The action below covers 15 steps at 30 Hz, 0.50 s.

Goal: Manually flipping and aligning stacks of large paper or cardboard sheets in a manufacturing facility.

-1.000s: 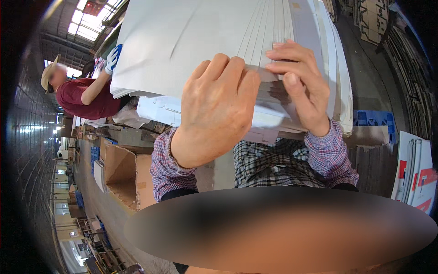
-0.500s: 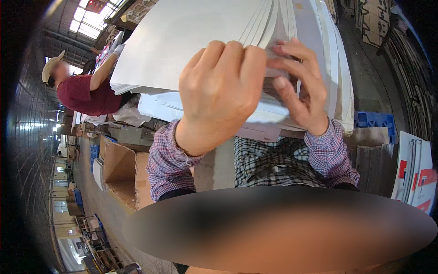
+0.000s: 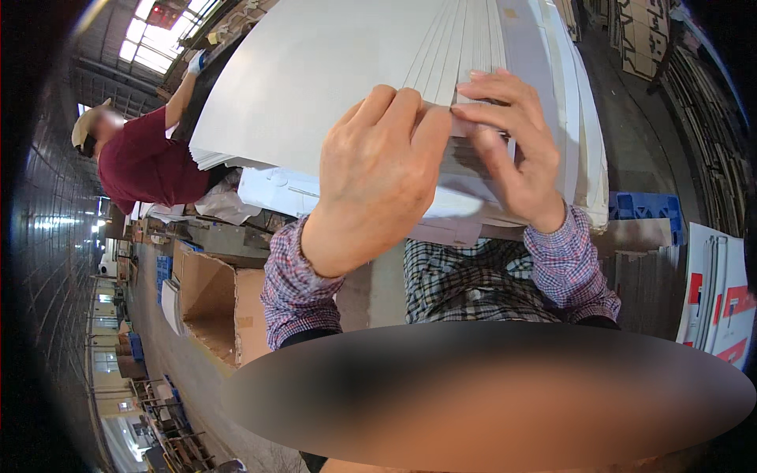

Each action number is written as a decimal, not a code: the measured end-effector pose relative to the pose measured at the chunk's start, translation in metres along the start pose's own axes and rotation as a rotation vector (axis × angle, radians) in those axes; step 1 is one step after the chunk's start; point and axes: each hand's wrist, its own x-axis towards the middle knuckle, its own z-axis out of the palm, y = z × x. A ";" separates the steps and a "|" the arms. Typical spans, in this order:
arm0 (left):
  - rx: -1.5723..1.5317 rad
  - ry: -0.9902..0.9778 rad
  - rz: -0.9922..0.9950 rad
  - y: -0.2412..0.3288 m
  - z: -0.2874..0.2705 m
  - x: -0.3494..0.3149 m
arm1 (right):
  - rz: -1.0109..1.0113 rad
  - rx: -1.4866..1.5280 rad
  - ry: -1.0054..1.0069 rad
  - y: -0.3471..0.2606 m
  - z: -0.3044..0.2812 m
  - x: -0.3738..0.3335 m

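Lettering and signs, none legible enough to transcribe: at the right edge of the frame, white flat packages (image 3: pixel 714 296) carrying red printed blocks (image 3: pixel 739 304), with paler marks inside the red. Upper left of the frame, beside the bright roof window (image 3: pixel 150 39), a small red panel (image 3: pixel 164 14), its markings too small to tell. Top of the frame, right of centre, one small tan patch (image 3: pixel 511 13) on a grey sheet (image 3: pixel 530 55) next to the stack of white sheets (image 3: pixel 315 71), whether label or stain uncertain.
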 end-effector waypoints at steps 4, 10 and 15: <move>-0.065 -0.087 -0.015 0.004 -0.008 0.009 | 0.043 0.073 0.018 0.004 -0.001 -0.001; 0.007 -0.096 -0.052 0.003 -0.005 0.009 | 0.138 0.125 0.147 -0.007 0.005 0.000; 0.172 0.023 -0.038 0.007 0.014 0.021 | 0.008 0.037 0.058 0.005 0.000 -0.002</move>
